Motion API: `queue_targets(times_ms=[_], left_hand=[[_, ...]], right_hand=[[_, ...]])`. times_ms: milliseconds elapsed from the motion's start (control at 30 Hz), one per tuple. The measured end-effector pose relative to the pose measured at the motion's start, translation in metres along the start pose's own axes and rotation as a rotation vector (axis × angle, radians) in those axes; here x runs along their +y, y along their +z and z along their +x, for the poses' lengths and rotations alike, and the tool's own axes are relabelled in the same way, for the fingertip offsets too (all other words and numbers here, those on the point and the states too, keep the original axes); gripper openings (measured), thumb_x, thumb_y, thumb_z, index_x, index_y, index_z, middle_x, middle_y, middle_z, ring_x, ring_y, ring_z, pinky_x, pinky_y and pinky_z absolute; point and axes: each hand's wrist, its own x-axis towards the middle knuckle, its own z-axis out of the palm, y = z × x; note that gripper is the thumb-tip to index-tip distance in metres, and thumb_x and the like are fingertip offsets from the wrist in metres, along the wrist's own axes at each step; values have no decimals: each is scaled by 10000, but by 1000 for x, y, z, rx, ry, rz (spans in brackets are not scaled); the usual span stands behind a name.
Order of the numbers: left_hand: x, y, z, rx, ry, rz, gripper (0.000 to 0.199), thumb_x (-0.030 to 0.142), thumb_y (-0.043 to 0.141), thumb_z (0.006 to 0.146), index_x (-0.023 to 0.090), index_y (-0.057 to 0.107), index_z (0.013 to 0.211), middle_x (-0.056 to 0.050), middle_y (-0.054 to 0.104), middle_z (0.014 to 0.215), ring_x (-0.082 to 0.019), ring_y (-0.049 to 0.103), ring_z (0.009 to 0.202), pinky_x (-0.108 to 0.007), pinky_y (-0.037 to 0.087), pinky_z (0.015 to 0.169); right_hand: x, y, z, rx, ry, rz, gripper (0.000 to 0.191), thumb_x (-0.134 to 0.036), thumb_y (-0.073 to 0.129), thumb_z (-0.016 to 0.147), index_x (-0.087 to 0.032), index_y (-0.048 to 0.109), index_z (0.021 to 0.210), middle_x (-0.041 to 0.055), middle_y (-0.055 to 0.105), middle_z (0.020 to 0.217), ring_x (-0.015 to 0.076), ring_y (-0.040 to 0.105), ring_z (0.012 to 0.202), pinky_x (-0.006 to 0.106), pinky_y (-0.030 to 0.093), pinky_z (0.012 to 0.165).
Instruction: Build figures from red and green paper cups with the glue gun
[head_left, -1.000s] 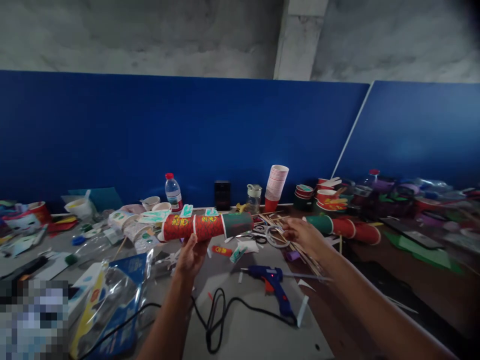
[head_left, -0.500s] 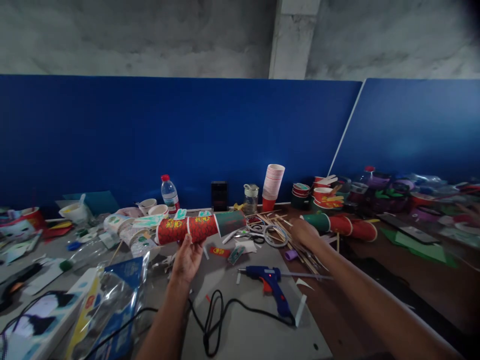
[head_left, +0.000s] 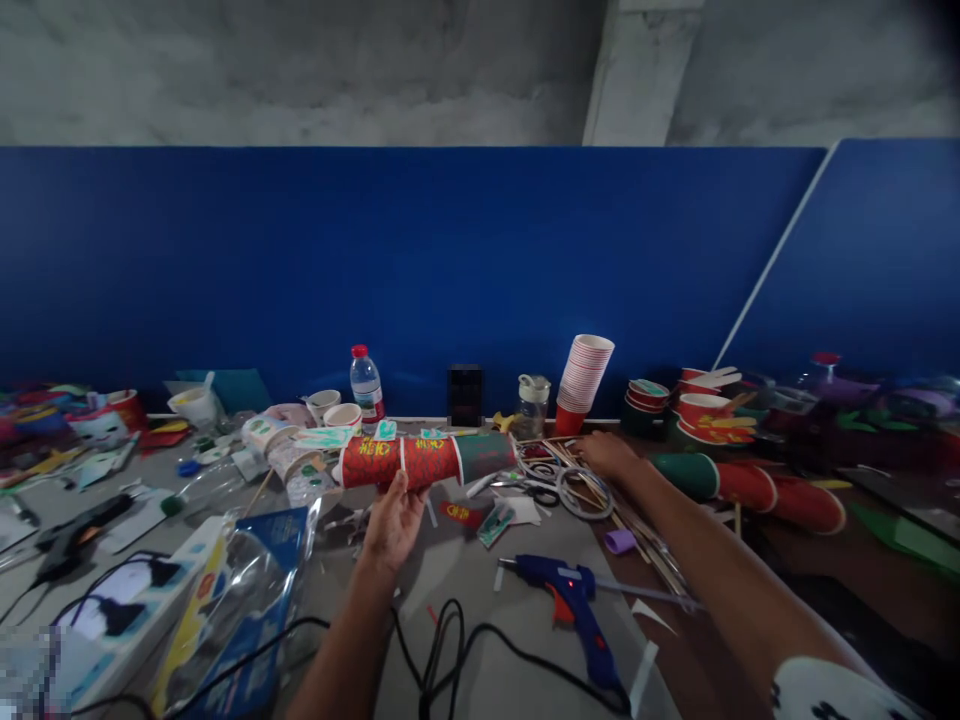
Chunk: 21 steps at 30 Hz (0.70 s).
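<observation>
one tube of joined cups, two red and one green, lies sideways in the left hand, above the grey work surface and beyond the blue glue gun. the hold should stay light, i judge: paper walls would likely dent under a hard squeeze, and support near the middle seam helps keep both ends level. among the loose sticks, a small, careful pinch would probably disturb the pile least.

the left hand grips from below, thumb against the front near that seam, its other fingers mostly hidden. the right arm stretches far forward, its hand knuckles up just beyond the white ring; whether those fingers are closed on anything, i cannot tell.
</observation>
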Motion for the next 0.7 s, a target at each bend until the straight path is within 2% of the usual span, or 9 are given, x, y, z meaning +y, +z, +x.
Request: queue_targets(times_ms=[100, 200, 300, 400, 567, 633, 700], left_hand=[[1, -2, 2, 14, 5, 7, 430, 182, 670, 802, 240, 577, 1218, -38, 732, 1017, -163, 693, 894, -295, 533, 851], [3, -1, 3, 18, 19, 34, 467, 251, 685, 799, 230, 560, 1249, -64, 712, 1088, -182, 680, 959, -306, 520, 884], [7, 2, 4, -15, 61, 31, 489, 273, 683, 800, 246, 544, 1268, -66, 694, 1140, -198, 660, 1025, -324, 514, 908], [11, 5, 4, -34, 100, 2, 450, 252, 661, 818, 263, 553, 1255, -59, 688, 1158, -199, 648, 1057, -320, 523, 898], [14, 7, 2, -44, 75, -27, 406, 219, 650, 822, 288, 574, 1215, -34, 696, 1147, -195, 633, 1086, -324, 535, 886], [13, 7, 2, -47, 71, -48, 378, 195, 638, 824, 287, 591, 1187, -28, 705, 1123, -188, 636, 1078, -314, 542, 871], [12, 8, 2, -40, 61, -52, 358, 179, 631, 823, 271, 604, 1169, -33, 709, 1110, -187, 644, 1060, -304, 549, 852]], right_hand=[[7, -4, 3, -5, -17, -49, 336, -411, 500, 919, -141, 685, 1000, 122, 698, 1043, 235, 644, 996, 409, 470, 879], [17, -15, 1, 12, -10, -97, 295, -332, 503, 900, -141, 720, 956, 165, 700, 1047, 288, 633, 1036, 400, 455, 867], [29, -34, -6, 29, 49, -142, 236, -192, 521, 852, -118, 733, 921, 201, 695, 1029, 323, 634, 1021, 425, 448, 852], [46, -59, -17, 62, 132, -164, 266, -95, 488, 824, -110, 728, 937, 226, 671, 1069, 333, 628, 1022, 449, 447, 840], [67, -95, -44, 93, 275, -130, 279, -148, 494, 829, -125, 700, 1016, 244, 647, 1104, 340, 646, 939, 426, 467, 747], [65, -98, -55, 79, 284, -89, 269, -197, 485, 850, -152, 696, 1010, 205, 674, 1058, 307, 657, 904, 382, 467, 728], [54, -90, -65, 47, 266, -42, 253, -227, 480, 859, -181, 700, 975, 153, 700, 1011, 273, 660, 901, 340, 463, 725]])
